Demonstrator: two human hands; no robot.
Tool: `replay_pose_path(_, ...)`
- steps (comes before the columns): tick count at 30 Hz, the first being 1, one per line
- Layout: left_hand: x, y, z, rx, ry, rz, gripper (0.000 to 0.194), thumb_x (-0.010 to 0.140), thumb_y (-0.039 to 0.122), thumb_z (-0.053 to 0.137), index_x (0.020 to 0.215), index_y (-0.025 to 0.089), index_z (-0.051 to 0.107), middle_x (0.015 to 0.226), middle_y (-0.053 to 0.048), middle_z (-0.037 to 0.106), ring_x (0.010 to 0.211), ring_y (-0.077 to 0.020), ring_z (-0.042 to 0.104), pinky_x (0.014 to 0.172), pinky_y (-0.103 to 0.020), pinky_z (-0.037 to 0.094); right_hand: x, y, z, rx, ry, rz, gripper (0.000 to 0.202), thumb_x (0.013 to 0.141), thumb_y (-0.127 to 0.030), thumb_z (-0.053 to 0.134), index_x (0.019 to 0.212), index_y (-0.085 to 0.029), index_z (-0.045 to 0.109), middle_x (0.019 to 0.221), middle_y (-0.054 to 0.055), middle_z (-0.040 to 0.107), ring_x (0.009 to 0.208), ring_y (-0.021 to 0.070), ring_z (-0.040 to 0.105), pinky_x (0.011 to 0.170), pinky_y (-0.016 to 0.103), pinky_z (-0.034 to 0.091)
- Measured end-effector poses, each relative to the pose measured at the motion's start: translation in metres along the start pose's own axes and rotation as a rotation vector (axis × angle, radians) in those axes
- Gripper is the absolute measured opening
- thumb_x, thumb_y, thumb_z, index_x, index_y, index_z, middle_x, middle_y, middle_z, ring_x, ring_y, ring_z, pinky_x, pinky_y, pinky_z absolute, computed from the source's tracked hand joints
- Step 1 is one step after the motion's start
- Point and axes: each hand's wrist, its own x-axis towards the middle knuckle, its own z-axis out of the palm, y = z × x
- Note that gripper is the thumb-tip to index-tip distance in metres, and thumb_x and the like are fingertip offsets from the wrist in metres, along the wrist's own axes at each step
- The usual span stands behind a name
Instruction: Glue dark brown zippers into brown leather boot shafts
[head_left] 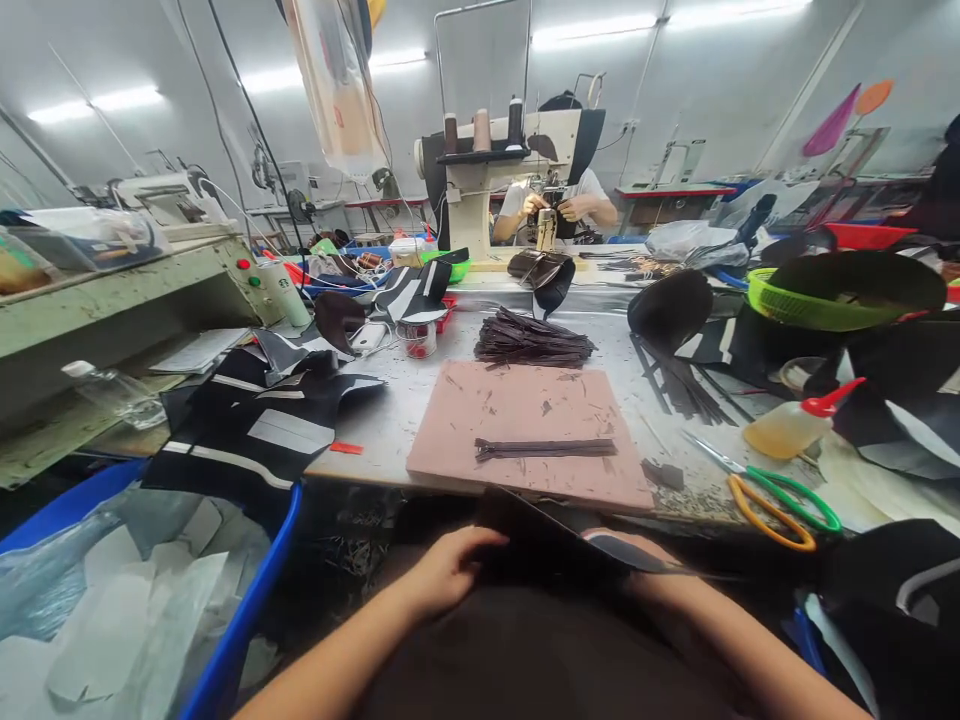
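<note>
My left hand (452, 562) pinches the edge of a large dark brown piece of leather-like material (547, 560), held low in front of the table. On the other side, my right hand (637, 550) grips the same piece, its fingers partly hidden behind it and a grey-white patch. Just beyond both hands, a dark zipper (546, 449) lies crosswise on a pink pad (517, 400). A heap of dark strips (532, 337) is piled behind the pad.
Orange-and-green-handled scissors (772, 495) and a red-tipped glue bottle (795, 425) lie right. Black cut pieces (247, 410) overhang the table's left edge, beside a blue bin (281, 540) of scraps. Behind stands a sewing machine (480, 190); another person's hands (555, 205) work there.
</note>
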Motion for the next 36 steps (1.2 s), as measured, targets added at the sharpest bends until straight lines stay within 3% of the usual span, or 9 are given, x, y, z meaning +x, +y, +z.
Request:
replay_pose_path(3,0.019,-0.003,0.017,-0.251,0.085,0.024,0.040,0.068,0.006,0.050,0.105,0.019,0.055,0.108,-0.006,0.058,0.104,-0.0185,0.051,0.096,-0.038,0.037,-0.016,-0.007,-0.003,0.181,0.122,-0.045,0.042,0.069,-0.040,0.061,0.108,-0.023,0.059,0.110,0.009,0.059,0.101,0.0243,0.056,0.089,0.040,0.042)
replay_pose_path(8,0.033,0.006,0.001,-0.793,0.089,-0.058,0.078,0.065,0.026,0.068,0.131,0.026,0.028,0.106,-0.006,0.057,0.096,-0.0197,0.056,0.086,-0.038,0.043,-0.014,-0.027,0.010,0.336,0.080,-0.048,0.038,0.071,-0.056,0.054,0.079,-0.022,0.070,0.089,0.008,0.062,0.086,0.0225,0.060,0.082,0.037,0.045)
replay_pose_path(15,0.023,0.016,-0.019,-0.508,-0.372,-0.149,0.020,0.072,0.028,0.062,0.084,0.013,0.068,0.081,-0.005,0.067,0.079,-0.0180,0.061,0.072,-0.026,0.047,-0.024,-0.022,-0.001,0.482,-0.131,0.218,0.061,0.065,-0.065,0.054,0.103,-0.020,0.064,0.100,0.011,0.064,0.096,0.0282,0.057,0.089,0.043,0.041)
replay_pose_path(18,0.027,0.019,-0.020,-0.466,-0.370,-0.066,0.021,0.075,0.029,0.060,0.083,0.012,0.068,0.082,-0.006,0.067,0.080,-0.0180,0.060,0.072,-0.024,0.046,-0.020,-0.028,-0.012,0.414,-0.144,0.169,0.055,0.067,-0.061,0.055,0.097,-0.016,0.065,0.094,0.010,0.064,0.090,0.0277,0.058,0.086,0.042,0.043)
replay_pose_path(23,0.039,0.010,-0.011,-0.566,-0.301,-0.246,0.026,0.069,0.036,0.065,0.071,0.010,0.067,0.069,-0.004,0.064,0.068,-0.0150,0.059,0.062,-0.022,0.046,-0.017,-0.016,-0.018,0.402,-0.140,0.281,0.058,0.066,-0.067,0.050,0.084,-0.013,0.061,0.078,0.009,0.063,0.075,0.0260,0.059,0.069,0.039,0.049)
replay_pose_path(29,0.062,0.009,-0.010,-0.702,-0.237,-0.286,0.030,0.066,0.028,0.068,0.093,0.018,0.064,0.093,-0.003,0.065,0.085,-0.0164,0.059,0.080,-0.029,0.045,-0.004,-0.023,-0.037,-0.260,0.675,0.115,0.068,0.067,-0.064,0.052,0.114,-0.016,0.046,0.113,0.017,0.052,0.110,0.0323,0.046,0.094,0.051,0.033)
replay_pose_path(31,0.070,0.014,-0.015,-0.729,-0.301,-0.233,0.029,0.069,0.025,0.064,0.098,0.019,0.063,0.096,-0.002,0.065,0.088,-0.0162,0.058,0.084,-0.030,0.043,0.013,-0.041,-0.042,-0.519,0.561,-0.139,0.060,0.072,-0.058,0.052,0.117,-0.017,0.046,0.119,0.017,0.049,0.118,0.0316,0.038,0.100,0.051,0.024)
replay_pose_path(33,0.074,0.020,-0.023,-0.717,-0.356,-0.178,0.024,0.071,0.024,0.061,0.094,0.018,0.064,0.092,-0.001,0.065,0.087,-0.0162,0.057,0.085,-0.030,0.042,0.035,-0.060,-0.043,-0.626,0.184,-0.310,0.040,0.081,-0.048,0.045,0.108,-0.019,0.053,0.108,0.013,0.057,0.109,0.0277,0.047,0.095,0.047,0.031)
replay_pose_path(36,0.069,0.023,-0.036,-0.723,-0.451,-0.122,0.022,0.073,0.028,0.058,0.090,0.015,0.064,0.089,-0.003,0.065,0.085,-0.0180,0.058,0.083,-0.032,0.044,0.068,-0.077,-0.041,-0.590,-0.179,-0.172,0.032,0.089,-0.034,0.030,0.089,-0.017,0.057,0.083,0.009,0.062,0.078,0.0201,0.057,0.071,0.035,0.044)
